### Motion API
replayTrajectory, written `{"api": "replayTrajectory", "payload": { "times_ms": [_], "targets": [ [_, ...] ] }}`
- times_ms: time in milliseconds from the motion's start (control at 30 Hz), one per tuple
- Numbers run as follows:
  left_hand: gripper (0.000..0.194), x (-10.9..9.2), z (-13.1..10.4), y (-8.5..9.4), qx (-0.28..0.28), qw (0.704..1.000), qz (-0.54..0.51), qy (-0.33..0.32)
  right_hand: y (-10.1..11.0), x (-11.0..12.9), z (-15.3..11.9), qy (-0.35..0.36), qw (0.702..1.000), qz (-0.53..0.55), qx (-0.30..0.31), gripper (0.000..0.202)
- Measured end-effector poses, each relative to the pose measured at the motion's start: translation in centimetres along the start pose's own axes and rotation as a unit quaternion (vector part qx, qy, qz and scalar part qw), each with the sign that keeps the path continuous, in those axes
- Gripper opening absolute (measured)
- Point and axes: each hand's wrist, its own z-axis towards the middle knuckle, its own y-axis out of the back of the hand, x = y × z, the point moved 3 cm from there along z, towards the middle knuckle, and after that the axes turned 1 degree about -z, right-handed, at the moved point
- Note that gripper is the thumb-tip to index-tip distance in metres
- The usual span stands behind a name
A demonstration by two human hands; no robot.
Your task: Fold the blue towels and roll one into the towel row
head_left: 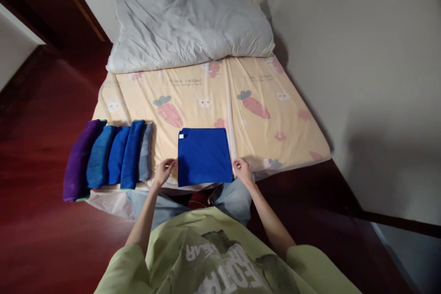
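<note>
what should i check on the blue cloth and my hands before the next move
1. Blue cloth lies flat and squared on the mattress: ok.
2. Left hand at the cloth's left edge: ok.
3. Right hand at its right edge: ok.
4. Firm pinch on either edge: cannot tell.
5. Row of folded towels lies apart from the cloth: ok.
6. Pillow well away: ok.

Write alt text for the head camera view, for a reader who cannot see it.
A person's left hand and right hand rest at either side of a folded blue cloth lying flat on a carrot-print mattress. A row of folded cloths, purple, blue and grey, sits left of it; a white pillow lies at the far end.
</note>
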Motion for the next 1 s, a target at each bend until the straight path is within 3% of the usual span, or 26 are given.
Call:
{"api": "replayTrajectory", "payload": {
  "times_ms": [100, 200, 267, 367, 467, 633, 767, 867, 933, 1000],
  "targets": [
    [0.044, -3.1, 7.4, 0.7, -0.028, 0.997, 0.036, -0.062, -0.8, 2.3, 5.8, 0.066, 0.998, -0.008, -0.002, 0.032],
    [0.041, -5.8, 14.1, -0.1, -0.003, 0.988, 0.106, -0.109, -2.2, 3.9, 11.9, 0.109, 0.992, -0.06, 0.019, 0.04],
    [0.041, -6.9, 17.4, -1.0, 0.04, 0.979, 0.157, -0.126, -3.5, 4.3, 15.3, 0.115, 0.987, -0.1, 0.044, 0.043],
    [0.039, -7.4, 20.4, -2.3, 0.099, 0.964, 0.201, -0.141, -5.5, 3.9, 18.5, 0.108, 0.98, -0.14, 0.09, 0.042],
    [0.037, -7.0, 21.9, -2.6, 0.126, 0.958, 0.213, -0.146, -6.9, 2.8, 20.0, 0.098, 0.977, -0.153, 0.115, 0.039],
    [0.018, -6.1, 23.0, -1.3, 0.147, 0.955, 0.221, -0.135, -7.3, 1.3, 21.3, 0.089, 0.979, -0.145, 0.11, 0.029],
    [0.02, -5.8, 22.9, -0.5, 0.092, 0.956, 0.251, -0.118, -7.3, 0.6, 21.9, 0.097, 0.98, -0.128, 0.116, 0.024],
    [0.025, -6.0, 22.0, -0.9, 0.043, 0.947, 0.265, -0.174, -7.5, 0.3, 22.3, 0.097, 0.98, -0.118, 0.124, 0.025],
    [0.025, -6.1, 21.5, -1.7, 0.075, 0.938, 0.26, -0.216, -7.5, 0.1, 22.5, 0.097, 0.98, -0.117, 0.131, 0.024],
    [0.021, -6.0, 21.4, -2.4, 0.144, 0.928, 0.254, -0.234, -7.4, 0.1, 22.6, 0.111, 0.977, -0.115, 0.144, 0.023]
  ]
}}
